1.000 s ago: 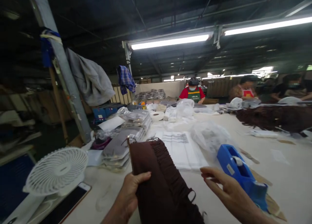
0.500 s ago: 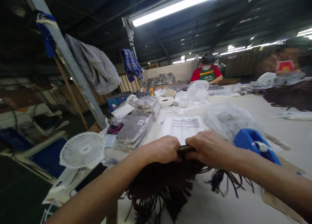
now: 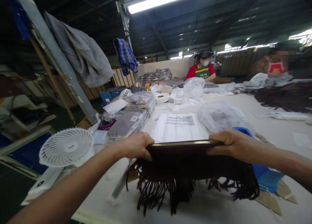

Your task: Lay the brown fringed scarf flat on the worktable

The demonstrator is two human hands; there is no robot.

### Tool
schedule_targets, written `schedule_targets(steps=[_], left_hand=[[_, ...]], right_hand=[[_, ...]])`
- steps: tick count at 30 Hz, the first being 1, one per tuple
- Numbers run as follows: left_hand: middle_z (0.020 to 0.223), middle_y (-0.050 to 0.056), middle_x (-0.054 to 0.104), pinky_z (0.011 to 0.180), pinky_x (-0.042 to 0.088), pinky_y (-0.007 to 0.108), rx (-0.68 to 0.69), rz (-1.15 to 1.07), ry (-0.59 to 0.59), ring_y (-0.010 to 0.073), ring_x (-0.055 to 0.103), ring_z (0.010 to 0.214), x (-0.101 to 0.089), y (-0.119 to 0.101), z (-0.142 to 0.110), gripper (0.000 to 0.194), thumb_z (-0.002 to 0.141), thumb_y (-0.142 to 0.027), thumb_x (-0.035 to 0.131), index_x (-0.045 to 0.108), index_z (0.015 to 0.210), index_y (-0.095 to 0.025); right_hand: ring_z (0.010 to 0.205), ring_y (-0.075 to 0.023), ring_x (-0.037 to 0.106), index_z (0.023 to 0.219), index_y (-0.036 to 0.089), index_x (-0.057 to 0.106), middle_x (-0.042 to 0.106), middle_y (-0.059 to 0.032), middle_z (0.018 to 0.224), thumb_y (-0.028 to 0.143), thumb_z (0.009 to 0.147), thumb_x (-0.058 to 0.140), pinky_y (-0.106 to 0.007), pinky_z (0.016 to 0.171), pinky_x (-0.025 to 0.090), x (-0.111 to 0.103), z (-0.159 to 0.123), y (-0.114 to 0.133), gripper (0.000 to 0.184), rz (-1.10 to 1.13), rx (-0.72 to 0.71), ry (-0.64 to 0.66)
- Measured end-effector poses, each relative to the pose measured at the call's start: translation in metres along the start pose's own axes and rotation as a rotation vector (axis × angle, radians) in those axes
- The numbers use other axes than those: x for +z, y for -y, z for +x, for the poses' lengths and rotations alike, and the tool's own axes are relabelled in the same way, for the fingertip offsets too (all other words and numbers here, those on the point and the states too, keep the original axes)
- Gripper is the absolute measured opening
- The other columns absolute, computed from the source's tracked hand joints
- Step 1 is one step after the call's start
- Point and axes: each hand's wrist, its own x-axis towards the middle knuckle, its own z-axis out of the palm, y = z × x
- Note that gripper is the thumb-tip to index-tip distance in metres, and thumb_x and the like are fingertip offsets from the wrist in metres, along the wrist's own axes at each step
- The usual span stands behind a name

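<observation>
holds a brown fringed cloth (image 3: 180,162) straight and level above the near part of the counter (image 3: 207,207), with one end in each of the hands. closes the left hand (image 3: 140,146) on the left end of the upper edge, and pinches the right end between the thumb and fingers of the right hand (image 3: 230,144). shows a brass-coloured zipper (image 3: 180,143) along that edge between both hands, with fringe (image 3: 177,188) dangling below. has a stack of white packets (image 3: 180,128) printed with dark lines lying flat just beyond, beside a crumpled clear plastic bag (image 3: 221,115). partly hides a blue tape dispenser (image 3: 259,170) behind the right hand and the cloth. has bagged grey goods (image 3: 128,121) piled left of the packets, with a white sheet (image 3: 115,105) near them, a white roll (image 3: 162,97) farther back and a white fan (image 3: 67,147) at far left. faces a person (image 3: 201,72) in a red top and green apron across the counter, with a dark fringed pile (image 3: 287,95) to the far right and a long lit lamp (image 3: 165,0) overhead.
</observation>
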Motion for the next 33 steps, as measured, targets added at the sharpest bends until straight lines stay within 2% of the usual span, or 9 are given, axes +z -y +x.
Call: schedule_targets(steps=[4, 9, 17, 21, 23, 26, 29, 31, 33], left_hand=[[0.055, -0.007, 0.051, 0.047, 0.030, 0.019, 0.011, 0.058, 0.005, 0.0112, 0.047, 0.057, -0.028, -0.008, -0.002, 0.009, 0.061, -0.017, 0.068, 0.063, 0.069, -0.016], [0.055, -0.007, 0.051, 0.046, 0.030, 0.020, 0.011, 0.302, -0.060, 0.0116, 0.049, 0.056, -0.034, -0.004, 0.010, 0.012, 0.061, -0.021, 0.071, 0.059, 0.064, -0.017], [0.064, 0.000, 0.057, 0.051, 0.029, 0.022, -0.047, 0.682, -0.469, 0.0173, 0.057, 0.066, -0.050, 0.004, 0.030, 0.007, 0.071, -0.016, 0.059, 0.062, 0.076, -0.020], [0.074, 0.005, 0.062, 0.060, 0.038, 0.026, 0.012, 0.846, -0.634, 0.0201, 0.059, 0.071, -0.044, 0.010, 0.032, 0.016, 0.078, -0.006, 0.048, 0.059, 0.084, -0.016], [0.076, 0.007, 0.062, 0.065, 0.043, 0.029, 0.107, 0.913, -0.663, 0.0207, 0.060, 0.072, -0.029, 0.017, 0.033, 0.017, 0.081, -0.003, 0.044, 0.057, 0.083, -0.014], [0.075, 0.007, 0.062, 0.069, 0.047, 0.031, 0.259, 0.979, -0.684, 0.0207, 0.060, 0.071, 0.009, 0.036, 0.033, 0.020, 0.084, -0.002, 0.041, 0.057, 0.080, -0.012], [0.081, 0.010, 0.065, 0.075, 0.050, 0.033, 0.419, 1.008, -0.791, 0.0204, 0.062, 0.077, 0.064, 0.057, 0.029, 0.027, 0.087, -0.001, 0.034, 0.059, 0.087, -0.008], [0.088, 0.012, 0.066, 0.082, 0.049, 0.034, 0.577, 0.964, -0.973, 0.0212, 0.063, 0.085, 0.105, 0.069, 0.020, 0.027, 0.089, -0.002, 0.033, 0.059, 0.092, -0.006], [0.092, 0.012, 0.067, 0.086, 0.048, 0.034, 0.587, 0.824, -1.048, 0.0211, 0.062, 0.090, 0.145, 0.077, 0.010, 0.029, 0.090, -0.003, 0.032, 0.060, 0.093, -0.008]], right_hand=[[0.058, -0.0138, 0.051, 0.068, 0.018, 0.059, 0.055, 0.0013, 0.061, 0.048, 0.072, 0.055, -0.022, 0.051, 0.037, -0.022, -0.009, 0.002, 0.030, -0.035, 0.026, 0.090], [0.062, -0.0145, 0.055, 0.067, 0.019, 0.057, 0.058, 0.0019, 0.064, 0.025, 0.070, 0.057, -0.023, 0.055, 0.037, -0.029, -0.007, -0.001, 0.007, -0.262, 0.033, 0.092], [0.064, -0.0164, 0.055, 0.075, 0.019, 0.057, 0.059, -0.0012, 0.065, 0.015, 0.077, 0.053, -0.025, 0.057, 0.031, -0.043, 0.010, 0.007, 0.006, -0.683, 0.069, -0.199], [0.072, -0.0176, 0.057, 0.081, 0.018, 0.058, 0.062, -0.0039, 0.076, 0.008, 0.079, 0.048, -0.026, 0.063, 0.034, -0.037, 0.009, -0.001, 0.014, -0.793, -0.046, -0.354], [0.074, -0.0181, 0.057, 0.084, 0.017, 0.060, 0.064, -0.0045, 0.078, 0.003, 0.077, 0.046, -0.027, 0.067, 0.036, -0.020, 0.008, -0.012, 0.021, -0.834, -0.145, -0.414], [0.071, -0.0184, 0.057, 0.091, 0.015, 0.061, 0.064, -0.0047, 0.077, -0.004, 0.075, 0.042, -0.030, 0.067, 0.040, 0.027, 0.002, -0.035, 0.031, -0.830, -0.302, -0.513], [0.070, -0.0179, 0.058, 0.099, 0.011, 0.060, 0.064, -0.0056, 0.079, -0.006, 0.074, 0.037, -0.031, 0.069, 0.044, 0.085, -0.013, -0.055, 0.038, -0.766, -0.437, -0.583], [0.077, -0.0192, 0.061, 0.104, 0.012, 0.059, 0.067, -0.0063, 0.086, -0.005, 0.074, 0.035, -0.033, 0.074, 0.047, 0.118, -0.027, -0.062, 0.042, -0.754, -0.450, -0.629], [0.082, -0.0192, 0.063, 0.107, 0.013, 0.058, 0.069, -0.0051, 0.091, -0.004, 0.073, 0.033, -0.034, 0.076, 0.049, 0.142, -0.042, -0.064, 0.046, -0.772, -0.486, -0.659]])
